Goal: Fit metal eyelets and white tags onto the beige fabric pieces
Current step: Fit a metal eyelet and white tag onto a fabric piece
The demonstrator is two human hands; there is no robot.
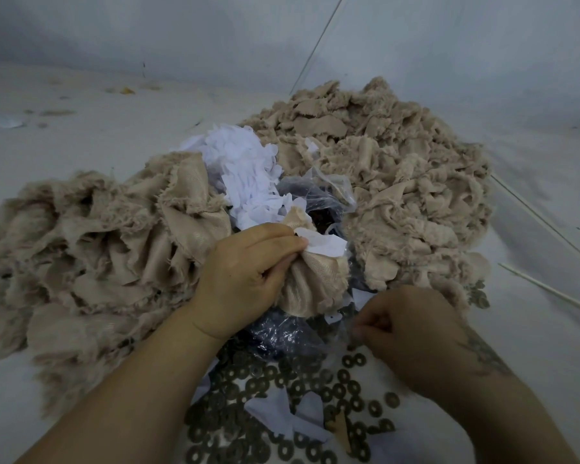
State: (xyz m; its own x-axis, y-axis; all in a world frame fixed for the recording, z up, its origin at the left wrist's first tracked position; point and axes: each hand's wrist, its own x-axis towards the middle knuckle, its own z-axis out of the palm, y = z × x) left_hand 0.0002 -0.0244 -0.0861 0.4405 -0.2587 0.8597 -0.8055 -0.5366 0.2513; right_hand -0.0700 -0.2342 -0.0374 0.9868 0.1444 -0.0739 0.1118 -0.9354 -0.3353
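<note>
My left hand (248,279) grips a bunched beige fabric piece (315,283) together with a white tag (325,244) pinched at its top. My right hand (412,336) is low at the right with curled fingers, their tips pinched over the scattered metal eyelets (282,430); whether an eyelet sits between them is hidden by blur. A heap of white tags (245,169) lies behind my left hand. Large piles of beige fabric pieces lie at the left (91,249) and at the right (399,169).
A clear plastic bag (315,192) with dark contents lies between the piles, and another crumpled bag (282,336) under my left wrist. Thin white sticks (549,289) lie on the grey floor at the right. Loose white tags (272,410) are mixed among the eyelets.
</note>
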